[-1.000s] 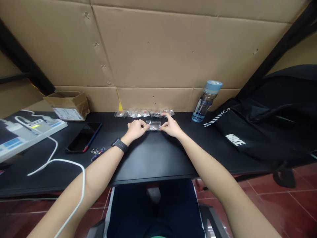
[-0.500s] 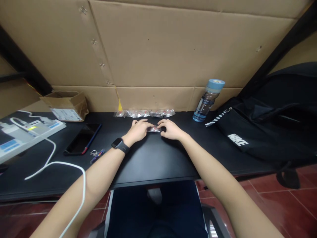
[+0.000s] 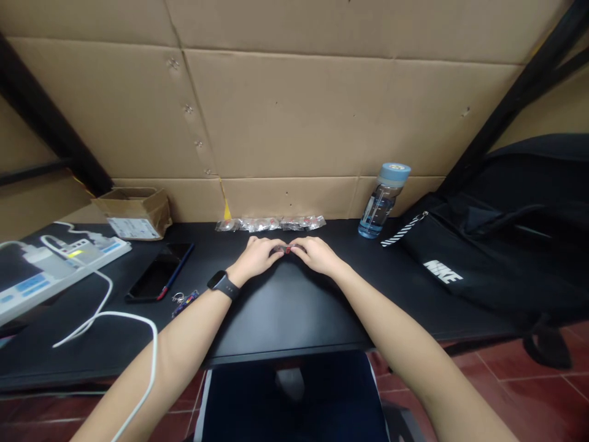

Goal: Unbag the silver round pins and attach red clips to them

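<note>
Both hands meet over the middle of the black table [image 3: 289, 313]. Between their fingertips is a small shiny packet with a red part [image 3: 288, 249], mostly covered by the fingers. My left hand [image 3: 260, 255], with a black watch on its wrist, is closed on the packet's left end. My right hand [image 3: 317, 254] pinches its right end. Behind them, a row of clear plastic packets [image 3: 260, 224] with small reddish contents lies along the cardboard wall.
At the left are a power strip [image 3: 18, 299] with white cables, an open cardboard box [image 3: 138, 215], a phone [image 3: 154, 276] and a keychain [image 3: 184, 303]. A water bottle [image 3: 381, 205] and black bag [image 3: 483, 258] are at the right.
The view has tilted up a little, so things sit lower. The fingers have closed further over the packet, and less of it shows between them.
</note>
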Motion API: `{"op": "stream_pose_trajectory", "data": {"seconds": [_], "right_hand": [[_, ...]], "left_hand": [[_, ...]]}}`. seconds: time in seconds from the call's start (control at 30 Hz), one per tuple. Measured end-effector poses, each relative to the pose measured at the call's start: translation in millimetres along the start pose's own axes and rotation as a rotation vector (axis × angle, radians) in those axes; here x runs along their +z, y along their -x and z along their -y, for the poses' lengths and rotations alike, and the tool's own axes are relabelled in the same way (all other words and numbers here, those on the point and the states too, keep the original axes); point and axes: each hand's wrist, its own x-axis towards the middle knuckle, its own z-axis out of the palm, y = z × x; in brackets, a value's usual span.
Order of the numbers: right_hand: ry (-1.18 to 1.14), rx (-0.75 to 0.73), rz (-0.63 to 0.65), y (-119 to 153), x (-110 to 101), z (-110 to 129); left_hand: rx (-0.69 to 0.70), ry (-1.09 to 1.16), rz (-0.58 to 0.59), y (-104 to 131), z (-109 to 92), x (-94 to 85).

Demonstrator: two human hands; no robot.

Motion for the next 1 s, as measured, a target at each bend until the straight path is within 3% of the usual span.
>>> {"op": "stream_pose_trajectory", "data": {"seconds": [0.27,0.4,0.53,0.63,0.73,0.83,1.0], "right_hand": [[-0.204,-0.004,0.05,1.6,-8.3,-4.6],[-0.202,0.041,0.005,2.4,-7.3,-8.1],[-0.124,0.093,-0.081,3.2,-6.7,-18.3],[-0.117,0.101,-0.089,4.0,-8.7,-20.8],[-0.118,0.084,-0.085,4.3,-8.9,-17.7],[-0.125,0.064,-0.069,3.8,-4.9,-14.4],[-0.147,0.055,-0.044,2.4,2.9,-15.5]], "left_hand": [[-0.013,0.131,-0.018,3.5,-4.0,-8.7],[-0.046,0.084,-0.078,2.0,-4.1,-13.6],[-0.204,-0.094,-0.336,2.4,7.8,-23.4],[-0.37,-0.247,-0.587,7.8,29.8,-39.3],[-0.476,-0.348,-0.729,15.5,56.8,-50.2],[-0.513,-0.395,-0.688,18.8,75.1,-45.0],[-0.499,-0.368,-0.432,8.9,80.6,-23.0]]}}
